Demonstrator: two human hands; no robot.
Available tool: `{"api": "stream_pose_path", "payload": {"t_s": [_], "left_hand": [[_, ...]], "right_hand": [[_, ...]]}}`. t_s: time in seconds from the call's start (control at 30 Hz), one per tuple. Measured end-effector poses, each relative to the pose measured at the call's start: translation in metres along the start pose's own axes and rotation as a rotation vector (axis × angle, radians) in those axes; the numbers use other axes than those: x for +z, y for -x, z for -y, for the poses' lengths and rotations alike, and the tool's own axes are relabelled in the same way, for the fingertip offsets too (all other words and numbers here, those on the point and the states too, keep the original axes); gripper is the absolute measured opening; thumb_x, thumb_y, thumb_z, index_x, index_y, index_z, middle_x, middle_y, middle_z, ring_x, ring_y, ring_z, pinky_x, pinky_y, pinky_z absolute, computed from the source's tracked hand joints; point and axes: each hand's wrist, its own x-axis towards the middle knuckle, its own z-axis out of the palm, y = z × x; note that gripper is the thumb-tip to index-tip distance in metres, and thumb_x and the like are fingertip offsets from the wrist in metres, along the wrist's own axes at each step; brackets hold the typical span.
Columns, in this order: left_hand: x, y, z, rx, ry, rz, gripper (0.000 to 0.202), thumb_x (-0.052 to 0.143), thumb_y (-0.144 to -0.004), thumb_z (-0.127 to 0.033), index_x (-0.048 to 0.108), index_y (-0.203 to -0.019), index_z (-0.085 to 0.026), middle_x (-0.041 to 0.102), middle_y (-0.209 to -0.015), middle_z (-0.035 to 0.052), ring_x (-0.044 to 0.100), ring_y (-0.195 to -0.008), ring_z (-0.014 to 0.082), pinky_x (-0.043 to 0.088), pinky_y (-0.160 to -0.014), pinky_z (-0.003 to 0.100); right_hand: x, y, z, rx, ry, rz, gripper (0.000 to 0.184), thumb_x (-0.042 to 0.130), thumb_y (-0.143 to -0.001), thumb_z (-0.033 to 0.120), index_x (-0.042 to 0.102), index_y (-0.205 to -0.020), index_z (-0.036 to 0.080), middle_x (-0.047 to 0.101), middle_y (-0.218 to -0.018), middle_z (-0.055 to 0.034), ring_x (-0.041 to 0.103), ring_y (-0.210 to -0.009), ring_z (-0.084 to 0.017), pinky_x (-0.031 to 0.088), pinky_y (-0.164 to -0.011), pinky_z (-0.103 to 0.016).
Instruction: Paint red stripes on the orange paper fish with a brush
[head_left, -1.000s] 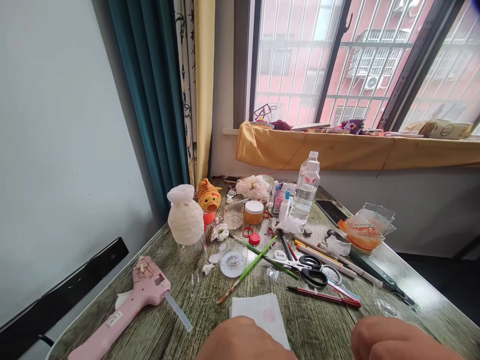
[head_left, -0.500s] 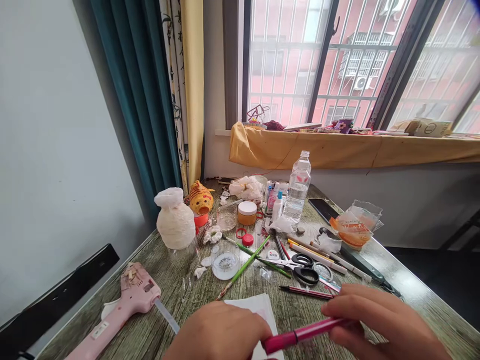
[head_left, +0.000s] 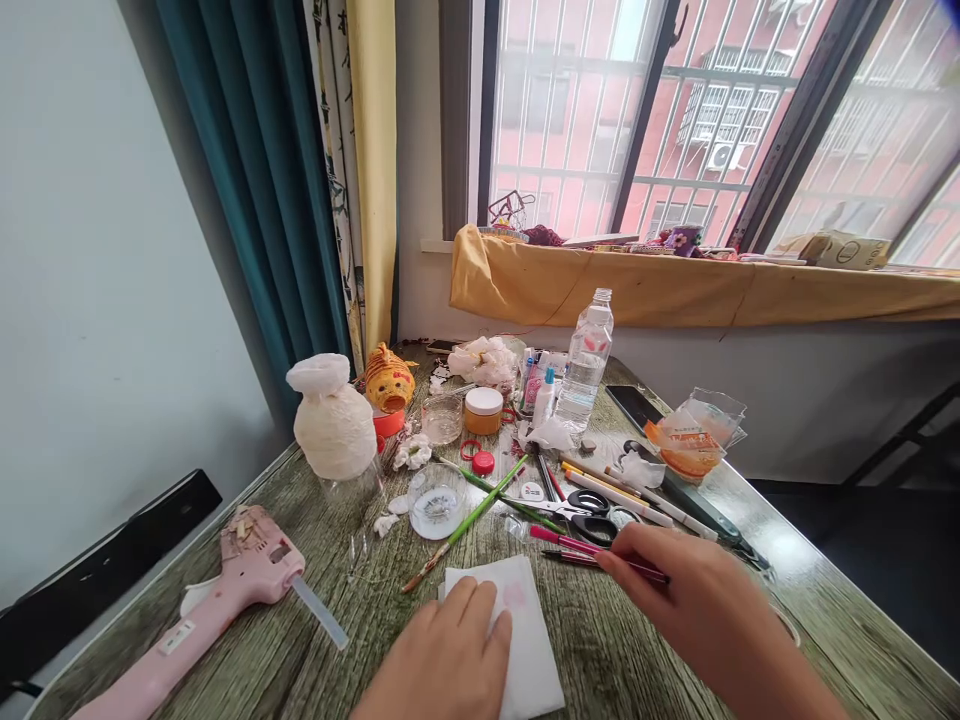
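A pink marker (head_left: 564,539) is pinched in the fingers of my right hand (head_left: 679,575), low over the table beside the black-handled scissors (head_left: 596,528). Right below it lies a dark slim pen (head_left: 562,557), partly covered by the marker and my fingers. My left hand (head_left: 454,640) rests with its fingers stretched out on a folded white tissue (head_left: 534,660). A faint pink stain shows on the tissue near my fingertips. Just beyond the tissue, a green-handled paintbrush (head_left: 472,518) lies slanted next to a small clear dish (head_left: 437,505).
At left lies a pink glue gun (head_left: 244,580) with a glue stick protruding. Behind it stands a cream-wrapped jar (head_left: 334,430). A water bottle (head_left: 586,370) stands at the back, with a phone (head_left: 634,408) to its right. Several pens, a box cutter (head_left: 701,515) and an orange-printed plastic cup (head_left: 694,440) lie right.
My right hand has carried the pink marker away from my left hand, forward to beside the scissors. My left hand has let go of the marker's end and now lies on the tissue.
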Motion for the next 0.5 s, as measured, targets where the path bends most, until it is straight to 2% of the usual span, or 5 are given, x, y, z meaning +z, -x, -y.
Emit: {"api": "stream_pose_path", "payload": {"t_s": [0.1,0.2,0.3,0.4,0.5], "left_hand": [[0.037,-0.002,-0.010,-0.039,-0.050,-0.157,0.017,0.062,-0.088,-0.023,0.069,-0.104,-0.022,0.078,-0.105,0.0112,0.074,-0.092,0.0307,0.059,-0.066,0.034],[0.043,-0.008,-0.015,-0.086,-0.050,-0.314,0.018,0.069,-0.083,-0.024,0.069,-0.100,-0.025,0.079,-0.102,0.0072,0.075,-0.088,0.0295,0.058,-0.065,0.034],[0.005,-0.018,-0.012,-0.087,-0.010,-0.408,0.024,0.073,-0.077,-0.019,0.068,-0.100,-0.021,0.079,-0.097,0.0057,0.074,-0.084,0.0252,0.057,-0.066,0.031],[-0.039,-0.025,-0.008,-0.259,0.083,-0.324,0.031,0.088,-0.062,-0.034,0.060,-0.067,-0.020,0.069,-0.066,0.0011,0.066,-0.057,0.0219,0.051,-0.046,0.030],[-0.054,-0.028,-0.008,-0.303,0.090,-0.348,0.035,0.091,-0.054,-0.024,0.061,-0.069,-0.019,0.065,-0.063,-0.0017,0.064,-0.052,0.0201,0.050,-0.043,0.029]], "right_hand": [[0.006,0.000,0.002,0.011,-0.031,0.002,0.041,0.043,-0.100,0.040,0.060,-0.066,0.023,0.062,-0.050,0.0037,0.058,-0.040,-0.013,0.039,-0.040,-0.023],[0.007,0.002,0.003,0.082,-0.133,-0.010,0.030,0.051,-0.095,0.037,0.063,-0.071,0.025,0.062,-0.054,0.0050,0.057,-0.043,-0.013,0.041,-0.043,-0.022],[0.001,0.004,0.007,0.087,-0.259,0.025,0.020,0.056,-0.090,0.031,0.064,-0.072,0.026,0.061,-0.054,0.0070,0.056,-0.046,-0.011,0.043,-0.046,-0.019],[-0.007,0.003,0.015,0.037,-0.386,0.083,0.014,0.060,-0.083,0.023,0.065,-0.071,0.027,0.064,-0.056,0.0088,0.058,-0.047,-0.008,0.043,-0.047,-0.016],[-0.014,0.002,0.024,0.120,-0.524,0.046,0.015,0.063,-0.078,0.022,0.065,-0.064,0.027,0.063,-0.054,0.0085,0.056,-0.047,-0.008,0.042,-0.049,-0.016]]}}
